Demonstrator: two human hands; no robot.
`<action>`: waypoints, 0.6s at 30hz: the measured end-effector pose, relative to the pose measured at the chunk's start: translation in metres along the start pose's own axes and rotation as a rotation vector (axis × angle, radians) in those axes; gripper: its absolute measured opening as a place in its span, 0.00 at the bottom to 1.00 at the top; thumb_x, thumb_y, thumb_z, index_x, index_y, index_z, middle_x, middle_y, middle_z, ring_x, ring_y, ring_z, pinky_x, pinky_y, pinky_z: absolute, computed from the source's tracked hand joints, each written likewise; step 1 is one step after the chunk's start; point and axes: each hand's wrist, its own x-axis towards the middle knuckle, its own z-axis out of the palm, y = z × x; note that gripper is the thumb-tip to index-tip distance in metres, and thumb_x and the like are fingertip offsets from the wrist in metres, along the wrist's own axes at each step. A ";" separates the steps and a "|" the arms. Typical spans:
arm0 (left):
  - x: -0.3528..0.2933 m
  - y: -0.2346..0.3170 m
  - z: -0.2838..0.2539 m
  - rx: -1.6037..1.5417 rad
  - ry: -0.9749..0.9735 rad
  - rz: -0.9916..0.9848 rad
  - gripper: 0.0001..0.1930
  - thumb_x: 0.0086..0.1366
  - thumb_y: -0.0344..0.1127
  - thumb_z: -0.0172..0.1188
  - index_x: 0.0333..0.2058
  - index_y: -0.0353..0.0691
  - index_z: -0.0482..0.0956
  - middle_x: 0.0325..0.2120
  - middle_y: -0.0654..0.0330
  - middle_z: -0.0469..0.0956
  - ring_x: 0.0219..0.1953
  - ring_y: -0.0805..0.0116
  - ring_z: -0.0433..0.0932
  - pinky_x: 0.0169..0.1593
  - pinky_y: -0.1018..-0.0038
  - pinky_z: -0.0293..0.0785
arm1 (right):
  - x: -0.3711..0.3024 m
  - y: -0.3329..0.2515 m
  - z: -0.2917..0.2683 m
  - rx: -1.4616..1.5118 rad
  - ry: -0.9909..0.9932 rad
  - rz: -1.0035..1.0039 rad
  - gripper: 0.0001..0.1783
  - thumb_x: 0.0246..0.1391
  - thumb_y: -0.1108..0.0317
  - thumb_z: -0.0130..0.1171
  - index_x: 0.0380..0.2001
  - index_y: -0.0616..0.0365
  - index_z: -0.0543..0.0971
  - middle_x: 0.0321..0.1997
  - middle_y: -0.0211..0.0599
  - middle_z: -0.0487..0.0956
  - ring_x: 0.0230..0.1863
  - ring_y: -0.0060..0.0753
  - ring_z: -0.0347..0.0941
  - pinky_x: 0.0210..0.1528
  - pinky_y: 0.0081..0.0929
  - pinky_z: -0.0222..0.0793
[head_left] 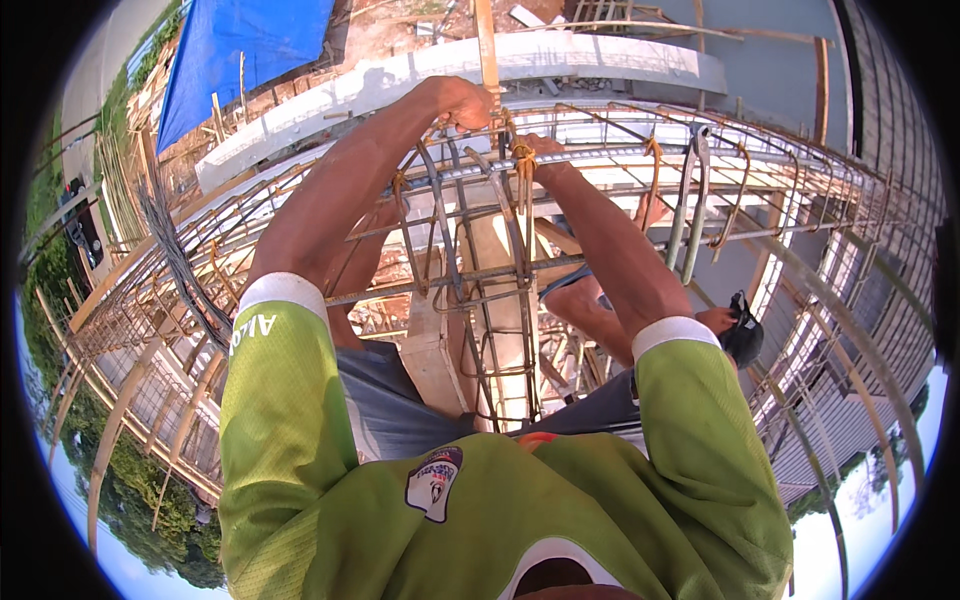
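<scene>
A cage of steel reinforcing bars (590, 153) spans in front of me, its bars crossed by bent stirrups. At its far side my left hand (464, 104) is closed with curled fingers, beside a wooden upright (486, 45). What it pinches is too small to make out. Just to the right, my right hand (541, 147) is closed at a bar junction, its fingers partly hidden by steel. Orange-brown ties (524, 160) wrap the bars next to it. A pair of long-handled pincers (690, 200) hangs on the cage to the right.
A bundle of grey wire (178, 255) hangs over the cage at left. Timber formwork (432, 345) lies below between my legs. Beyond stand a pale concrete beam (600, 60) and a blue tarp (240, 60). A black object (742, 332) shows at lower right, with wooden poles (850, 310) beyond.
</scene>
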 end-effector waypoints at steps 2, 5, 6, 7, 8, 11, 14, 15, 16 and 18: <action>0.007 -0.022 0.008 -0.138 -0.043 0.104 0.10 0.54 0.29 0.51 0.16 0.33 0.72 0.12 0.56 0.68 0.15 0.65 0.67 0.18 0.61 0.62 | -0.006 -0.012 -0.026 0.085 -0.082 0.077 0.16 0.57 0.60 0.54 0.46 0.52 0.76 0.44 0.48 0.81 0.44 0.50 0.81 0.47 0.44 0.77; 0.017 -0.035 0.022 -0.064 0.182 0.526 0.08 0.53 0.28 0.51 0.17 0.34 0.71 0.11 0.57 0.66 0.16 0.66 0.67 0.20 0.64 0.64 | 0.002 -0.006 -0.032 0.352 -0.165 0.131 0.15 0.51 0.64 0.59 0.43 0.57 0.79 0.42 0.50 0.82 0.44 0.49 0.81 0.45 0.43 0.78; 0.022 -0.037 0.022 0.019 0.206 0.484 0.08 0.53 0.28 0.51 0.16 0.34 0.71 0.11 0.58 0.66 0.16 0.66 0.68 0.21 0.65 0.65 | 0.004 -0.002 -0.034 0.484 -0.211 0.187 0.14 0.50 0.66 0.59 0.41 0.58 0.80 0.41 0.50 0.82 0.44 0.49 0.81 0.44 0.43 0.78; 0.024 -0.028 0.018 0.100 0.222 0.450 0.09 0.53 0.28 0.51 0.16 0.34 0.70 0.11 0.59 0.66 0.16 0.66 0.68 0.21 0.65 0.65 | 0.003 0.006 -0.043 0.504 -0.313 0.190 0.12 0.47 0.68 0.61 0.37 0.61 0.81 0.39 0.51 0.82 0.42 0.47 0.81 0.41 0.41 0.77; 0.023 -0.021 0.018 0.018 0.201 0.389 0.09 0.54 0.29 0.50 0.16 0.33 0.71 0.12 0.59 0.68 0.16 0.66 0.69 0.21 0.66 0.66 | 0.005 0.012 -0.041 0.368 -0.302 0.104 0.13 0.46 0.68 0.62 0.37 0.62 0.81 0.39 0.51 0.82 0.41 0.47 0.81 0.40 0.40 0.77; 0.006 0.000 0.009 -0.154 0.184 0.139 0.12 0.55 0.31 0.50 0.16 0.32 0.74 0.13 0.58 0.73 0.16 0.66 0.71 0.21 0.67 0.67 | -0.004 0.008 -0.057 0.364 -0.241 0.104 0.15 0.42 0.68 0.67 0.34 0.66 0.80 0.37 0.52 0.82 0.37 0.46 0.80 0.36 0.37 0.76; -0.008 0.020 -0.005 -0.138 0.166 0.092 0.14 0.55 0.31 0.50 0.16 0.30 0.79 0.12 0.54 0.76 0.15 0.66 0.74 0.21 0.68 0.68 | -0.017 -0.007 -0.070 0.369 -0.090 0.234 0.15 0.40 0.71 0.67 0.33 0.68 0.81 0.37 0.55 0.82 0.35 0.43 0.79 0.35 0.35 0.73; -0.008 0.032 -0.006 -0.077 0.160 0.093 0.14 0.54 0.31 0.49 0.15 0.30 0.79 0.12 0.54 0.76 0.16 0.65 0.75 0.21 0.67 0.69 | -0.021 -0.005 -0.072 0.431 -0.078 0.195 0.16 0.40 0.71 0.66 0.34 0.68 0.80 0.38 0.55 0.82 0.35 0.42 0.79 0.35 0.35 0.73; -0.010 0.042 -0.008 -0.015 0.157 0.092 0.15 0.54 0.30 0.49 0.15 0.31 0.79 0.11 0.54 0.75 0.16 0.65 0.76 0.21 0.67 0.69 | -0.024 0.000 -0.074 0.491 -0.064 0.154 0.17 0.40 0.72 0.65 0.36 0.68 0.80 0.38 0.54 0.82 0.36 0.41 0.80 0.35 0.35 0.73; -0.019 0.055 -0.014 -0.035 0.145 0.087 0.13 0.55 0.32 0.49 0.21 0.32 0.80 0.14 0.52 0.78 0.16 0.64 0.76 0.20 0.67 0.69 | -0.026 0.001 -0.081 0.614 0.053 0.093 0.18 0.41 0.73 0.64 0.39 0.68 0.80 0.37 0.53 0.83 0.37 0.41 0.80 0.36 0.35 0.73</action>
